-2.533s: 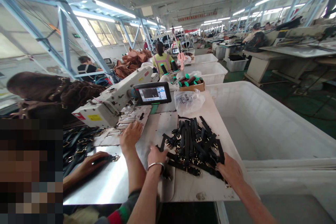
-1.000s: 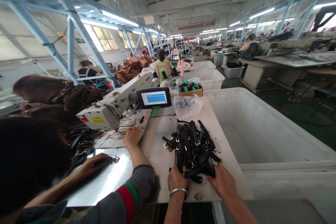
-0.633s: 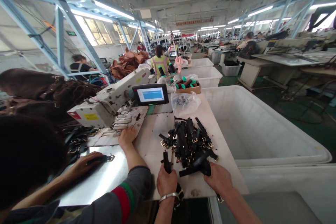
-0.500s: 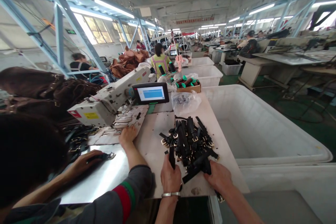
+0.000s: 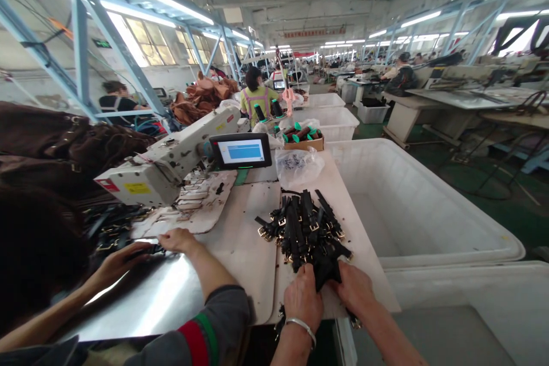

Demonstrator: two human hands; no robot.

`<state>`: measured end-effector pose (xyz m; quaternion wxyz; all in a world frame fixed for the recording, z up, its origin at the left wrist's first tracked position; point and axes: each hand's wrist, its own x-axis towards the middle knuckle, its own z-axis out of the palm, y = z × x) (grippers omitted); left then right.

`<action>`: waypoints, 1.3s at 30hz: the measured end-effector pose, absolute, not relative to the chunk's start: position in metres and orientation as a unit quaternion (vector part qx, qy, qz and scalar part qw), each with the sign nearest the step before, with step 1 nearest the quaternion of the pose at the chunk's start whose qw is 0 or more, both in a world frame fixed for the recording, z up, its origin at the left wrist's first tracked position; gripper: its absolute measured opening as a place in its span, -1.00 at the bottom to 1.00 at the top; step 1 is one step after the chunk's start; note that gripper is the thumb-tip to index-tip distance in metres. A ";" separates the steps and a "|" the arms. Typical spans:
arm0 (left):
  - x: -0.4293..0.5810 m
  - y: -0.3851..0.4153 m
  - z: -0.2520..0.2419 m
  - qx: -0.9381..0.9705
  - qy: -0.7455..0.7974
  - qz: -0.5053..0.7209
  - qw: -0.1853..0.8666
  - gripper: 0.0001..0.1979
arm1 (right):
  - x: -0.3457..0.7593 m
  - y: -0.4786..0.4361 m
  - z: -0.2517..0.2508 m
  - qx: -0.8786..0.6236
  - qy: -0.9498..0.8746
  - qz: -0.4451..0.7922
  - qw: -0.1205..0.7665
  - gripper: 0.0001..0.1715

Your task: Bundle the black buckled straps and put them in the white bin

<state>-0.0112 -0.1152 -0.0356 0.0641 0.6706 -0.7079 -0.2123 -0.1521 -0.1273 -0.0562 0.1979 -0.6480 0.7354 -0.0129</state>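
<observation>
Head view: I see the left hand [image 5: 303, 297] and right hand [image 5: 355, 286] closed around black buckled straps [image 5: 326, 271], just nearside of the strap pile [image 5: 295, 227]; protruding buckles [image 5: 355, 320] could snag neighbours, or a slack grip could spill straps.

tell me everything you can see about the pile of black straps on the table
The pile of black straps is a loose heap of short, leather-looking strips with gold-coloured buckles, overlapping at mixed angles. It lies on the pale tabletop, nearer than the clear plastic bag. At its near end, the person's left grip and right grip are closed on it.
</observation>
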 end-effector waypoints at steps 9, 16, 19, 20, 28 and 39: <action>0.002 -0.127 -0.048 0.676 -0.700 -0.217 0.081 -0.71 | -0.158 -0.135 -0.048 -0.665 0.722 0.041 0.188 -0.67; 0.005 -0.127 -0.039 0.657 -0.714 -0.218 0.103 -0.66 | -0.157 -0.135 -0.043 -0.666 0.720 0.061 0.187 -0.64; -0.003 -0.117 -0.039 0.641 -0.733 -0.216 0.067 -0.69 | -0.157 -0.135 -0.042 -0.676 0.708 0.059 0.197 -0.67; -0.005 -0.114 -0.041 0.643 -0.734 -0.212 0.054 -0.73 | -0.158 -0.134 -0.042 -0.680 0.703 0.059 0.200 -0.69; 0.004 -0.124 -0.046 0.637 -0.744 -0.197 0.030 -0.84 | -0.174 -0.129 -0.033 -0.698 0.677 0.073 0.220 -0.69; 0.029 -0.154 -0.026 0.604 -0.731 -0.317 0.016 -0.84 | -0.206 -0.130 0.001 -0.713 0.648 0.011 0.267 -0.79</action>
